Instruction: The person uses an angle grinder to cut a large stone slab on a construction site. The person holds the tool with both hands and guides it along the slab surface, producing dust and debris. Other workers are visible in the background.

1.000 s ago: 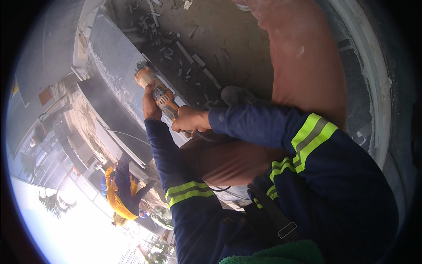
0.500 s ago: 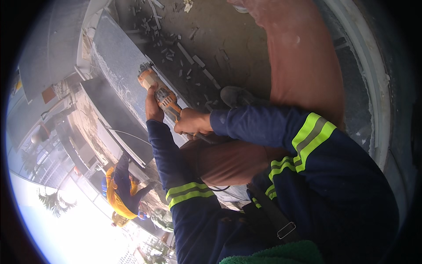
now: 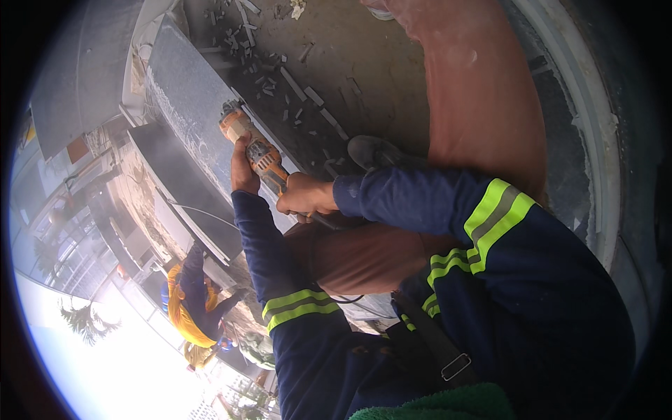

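Observation:
An orange and black angle grinder (image 3: 265,157) is held in both my hands. My left hand (image 3: 243,166) is closed round its front body, close behind the head. Further back, my right hand (image 3: 306,194) wraps the rear handle, and a dark cord trails out beneath it. The grinder's head lies at the edge of a long grey slab (image 3: 192,87), whose surface is streaked with pale dust. The disc itself is too small and hazy to make out.
Cut strips and chips (image 3: 302,87) litter the dusty floor beyond the slab. My shoe (image 3: 374,150) stands near them. Another dark slab (image 3: 175,182) lies to the left. Lower left, a person in a yellow vest (image 3: 185,304) bends over. Dust hangs in the air.
The grinder and both hands hold almost the same place. The person in the yellow vest has shifted slightly.

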Demonstrator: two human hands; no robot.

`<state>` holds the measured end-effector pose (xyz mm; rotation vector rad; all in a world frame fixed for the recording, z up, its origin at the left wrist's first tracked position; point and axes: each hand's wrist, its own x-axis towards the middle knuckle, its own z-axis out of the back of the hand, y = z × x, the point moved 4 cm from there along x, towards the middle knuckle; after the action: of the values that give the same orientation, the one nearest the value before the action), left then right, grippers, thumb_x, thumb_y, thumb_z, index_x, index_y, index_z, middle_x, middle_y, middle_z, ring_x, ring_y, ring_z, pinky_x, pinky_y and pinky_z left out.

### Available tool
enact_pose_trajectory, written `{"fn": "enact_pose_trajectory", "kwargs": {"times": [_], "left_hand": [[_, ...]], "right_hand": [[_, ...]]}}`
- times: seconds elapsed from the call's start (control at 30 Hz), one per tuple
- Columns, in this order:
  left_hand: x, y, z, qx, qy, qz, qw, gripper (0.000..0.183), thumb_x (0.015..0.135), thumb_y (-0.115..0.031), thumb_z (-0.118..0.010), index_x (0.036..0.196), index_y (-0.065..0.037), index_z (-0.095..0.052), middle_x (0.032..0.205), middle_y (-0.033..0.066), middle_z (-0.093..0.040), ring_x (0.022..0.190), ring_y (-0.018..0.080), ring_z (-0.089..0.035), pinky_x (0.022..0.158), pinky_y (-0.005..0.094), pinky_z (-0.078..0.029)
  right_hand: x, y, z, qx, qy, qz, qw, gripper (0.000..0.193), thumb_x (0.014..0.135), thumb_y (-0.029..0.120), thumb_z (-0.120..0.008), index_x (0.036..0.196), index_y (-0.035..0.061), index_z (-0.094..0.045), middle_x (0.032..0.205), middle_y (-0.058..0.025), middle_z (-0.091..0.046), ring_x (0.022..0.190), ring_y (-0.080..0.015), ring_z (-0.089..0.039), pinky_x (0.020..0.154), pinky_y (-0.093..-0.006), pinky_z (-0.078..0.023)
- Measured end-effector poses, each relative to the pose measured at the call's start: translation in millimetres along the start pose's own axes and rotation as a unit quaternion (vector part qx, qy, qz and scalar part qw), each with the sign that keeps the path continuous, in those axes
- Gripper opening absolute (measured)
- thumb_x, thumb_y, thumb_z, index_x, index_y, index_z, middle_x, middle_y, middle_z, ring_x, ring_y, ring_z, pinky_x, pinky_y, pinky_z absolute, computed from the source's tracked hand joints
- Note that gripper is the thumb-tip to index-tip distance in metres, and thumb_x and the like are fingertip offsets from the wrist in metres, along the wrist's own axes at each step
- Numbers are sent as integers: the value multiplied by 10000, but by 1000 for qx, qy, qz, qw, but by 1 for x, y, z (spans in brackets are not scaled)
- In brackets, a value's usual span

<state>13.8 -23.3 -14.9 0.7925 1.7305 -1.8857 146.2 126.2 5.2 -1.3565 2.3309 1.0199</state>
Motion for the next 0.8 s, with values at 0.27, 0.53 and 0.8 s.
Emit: {"fn": "enact_pose_trajectory", "kwargs": {"times": [0.27, 0.53, 0.8], "left_hand": [[0, 2, -1, -7, 7, 6, 1000, 453, 997, -363, -631, 1274, -16, -538, 995, 116, -674, 825, 251, -715, 756, 424, -623], [5, 3, 6, -4, -7, 2, 1000, 475, 987, -373, -644, 1282, -16, -541, 1002, 114, -673, 837, 254, -713, 757, 424, -622], [7, 0, 3, -1, -18, 5, 1000, 466, 984, -374, -643, 1258, -8, -550, 978, 120, -675, 828, 257, -715, 738, 428, -625]], "right_hand": [[0, -2, 0, -5, -11, 1, 1000, 161, 786, 10, -669, 878, -89, -582, 690, -131, -574, 467, -212, -589, 387, -354, -448], [0, 1, 1, -14, 2, 7, 1000, 222, 790, 49, -673, 929, -109, -601, 725, -145, -603, 527, -220, -616, 430, -372, -472], [8, 3, 2, 2, 6, 5, 1000, 166, 749, 10, -663, 875, -73, -594, 713, -115, -571, 530, -211, -614, 425, -361, -469]]}}
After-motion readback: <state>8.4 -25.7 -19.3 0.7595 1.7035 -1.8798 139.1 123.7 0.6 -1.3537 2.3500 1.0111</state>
